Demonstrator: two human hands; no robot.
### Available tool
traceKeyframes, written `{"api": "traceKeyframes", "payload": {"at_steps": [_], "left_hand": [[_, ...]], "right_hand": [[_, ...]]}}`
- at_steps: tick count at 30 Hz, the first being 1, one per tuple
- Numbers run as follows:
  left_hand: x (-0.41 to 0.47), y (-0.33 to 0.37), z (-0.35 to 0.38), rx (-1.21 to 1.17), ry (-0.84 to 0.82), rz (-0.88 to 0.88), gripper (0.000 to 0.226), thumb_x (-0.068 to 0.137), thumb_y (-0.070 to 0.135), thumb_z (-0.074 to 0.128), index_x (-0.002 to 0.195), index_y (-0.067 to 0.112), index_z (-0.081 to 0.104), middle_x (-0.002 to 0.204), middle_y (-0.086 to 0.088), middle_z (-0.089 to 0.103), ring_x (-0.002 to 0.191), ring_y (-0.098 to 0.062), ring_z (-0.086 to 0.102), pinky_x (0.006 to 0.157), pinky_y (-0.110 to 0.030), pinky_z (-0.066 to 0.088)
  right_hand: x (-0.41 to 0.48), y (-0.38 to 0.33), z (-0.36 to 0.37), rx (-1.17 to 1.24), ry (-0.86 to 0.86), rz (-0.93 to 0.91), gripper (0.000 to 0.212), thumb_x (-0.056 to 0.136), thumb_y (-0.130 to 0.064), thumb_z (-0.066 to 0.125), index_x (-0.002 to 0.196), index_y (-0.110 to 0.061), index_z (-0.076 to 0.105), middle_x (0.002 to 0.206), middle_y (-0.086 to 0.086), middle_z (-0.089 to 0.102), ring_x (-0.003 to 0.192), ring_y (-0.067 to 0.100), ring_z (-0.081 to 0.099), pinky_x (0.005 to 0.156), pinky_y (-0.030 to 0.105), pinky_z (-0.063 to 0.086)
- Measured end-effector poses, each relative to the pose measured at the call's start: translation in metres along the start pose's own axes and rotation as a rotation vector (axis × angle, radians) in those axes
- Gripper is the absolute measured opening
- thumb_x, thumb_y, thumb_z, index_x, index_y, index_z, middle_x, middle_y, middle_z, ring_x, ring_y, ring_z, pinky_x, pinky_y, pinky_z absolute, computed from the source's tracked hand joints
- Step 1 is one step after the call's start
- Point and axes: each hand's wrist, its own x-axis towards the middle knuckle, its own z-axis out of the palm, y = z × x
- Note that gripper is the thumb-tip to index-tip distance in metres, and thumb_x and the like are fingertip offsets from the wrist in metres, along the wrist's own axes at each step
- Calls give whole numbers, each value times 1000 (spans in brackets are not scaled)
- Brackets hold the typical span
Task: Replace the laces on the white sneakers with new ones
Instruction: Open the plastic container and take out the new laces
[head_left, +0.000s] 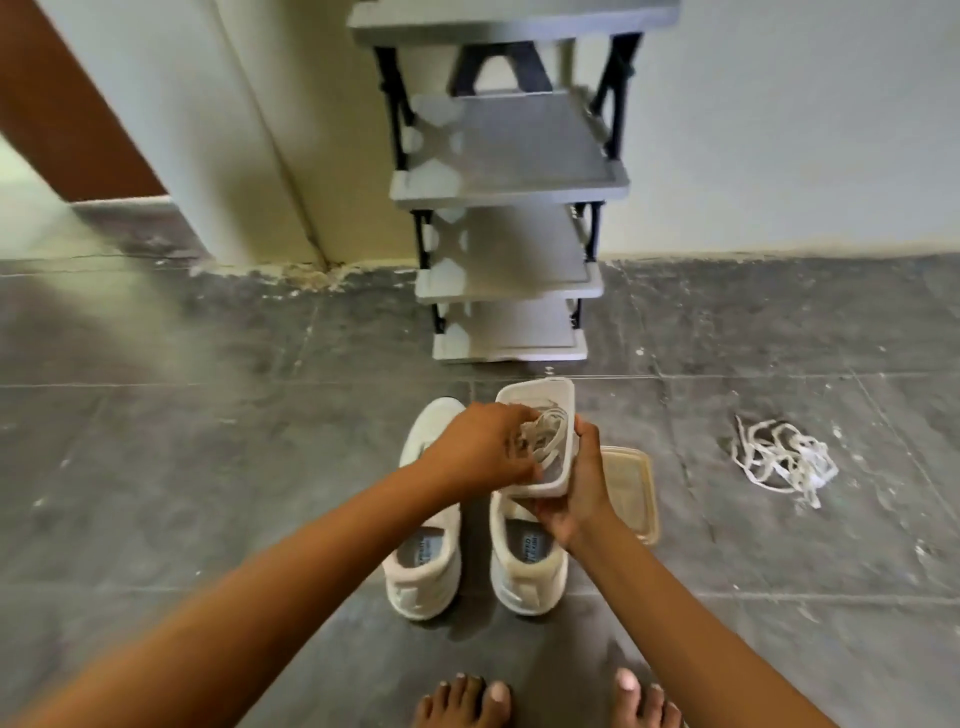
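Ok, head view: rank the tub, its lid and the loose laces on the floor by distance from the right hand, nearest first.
1. Tub: gripped in the right hand itself.
2. Lid: on the floor, just right of that hand.
3. Loose laces: farther right on the floor.

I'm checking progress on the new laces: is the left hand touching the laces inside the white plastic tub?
Touching. The head view shows the left hand pinching the bundled off-white laces inside the white rectangular plastic tub.
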Motion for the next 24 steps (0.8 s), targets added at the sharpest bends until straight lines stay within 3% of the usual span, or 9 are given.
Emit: {"api": "traceKeyframes", "payload": {"at_steps": [4, 8, 13, 17, 20, 22, 24], "left_hand": [[-7, -23, -2, 16, 23, -14, 47, 84, 34, 62, 128, 18, 54, 119, -5, 64, 106, -24, 59, 83, -26, 42], [-3, -48, -3, -2, 80, -84, 34, 83, 32, 60, 114, 16, 59, 103, -6, 67, 96, -27, 60, 69, -23, 36], [-3, -73, -2, -145, 149, -175, 9, 79, 18, 66, 85, 12, 63, 89, -13, 67, 87, -29, 59, 60, -23, 30], [-11, -100, -24, -269, 221, -249, 15, 74, 9, 70, 88, 7, 67, 85, -12, 67, 80, -24, 62, 68, -27, 44], [-24, -130, -50, -352, 314, -302, 23, 72, 3, 70, 94, 12, 70, 79, -5, 68, 70, -14, 64, 66, -25, 53], [-33, -154, -62, -336, 379, -333, 18, 72, 2, 69, 87, 12, 69, 75, -5, 67, 63, -11, 62, 60, -18, 50], [-41, -180, -64, -316, 440, -388, 15, 73, 3, 70, 82, 14, 66, 73, -6, 66, 64, -14, 62, 60, -22, 50]], "right_hand": [[14, 29, 27, -130, 26, 34, 51, 86, -58, 44, 113, -20, 65, 104, 10, 72, 95, 26, 67, 74, 41, 56], [26, 45, 40, -164, -1, 78, 42, 87, -56, 44, 95, -22, 68, 83, 7, 74, 80, 24, 69, 65, 38, 55], [43, 53, 55, -154, -62, 121, 45, 88, -54, 39, 95, -20, 68, 89, 9, 71, 81, 23, 67, 69, 36, 53], [53, 57, 73, -156, -181, 146, 50, 92, -52, 33, 98, -16, 67, 85, 10, 71, 79, 25, 66, 75, 40, 51], [58, 61, 86, -185, -188, 136, 53, 93, -53, 33, 118, -16, 61, 100, 12, 68, 93, 30, 62, 83, 45, 48], [62, 66, 91, -220, -165, 149, 52, 93, -56, 32, 121, -20, 57, 103, 11, 65, 93, 29, 60, 78, 42, 48], [66, 73, 94, -247, -149, 151, 47, 92, -57, 32, 113, -22, 56, 94, 8, 66, 87, 27, 61, 67, 36, 52]]}}
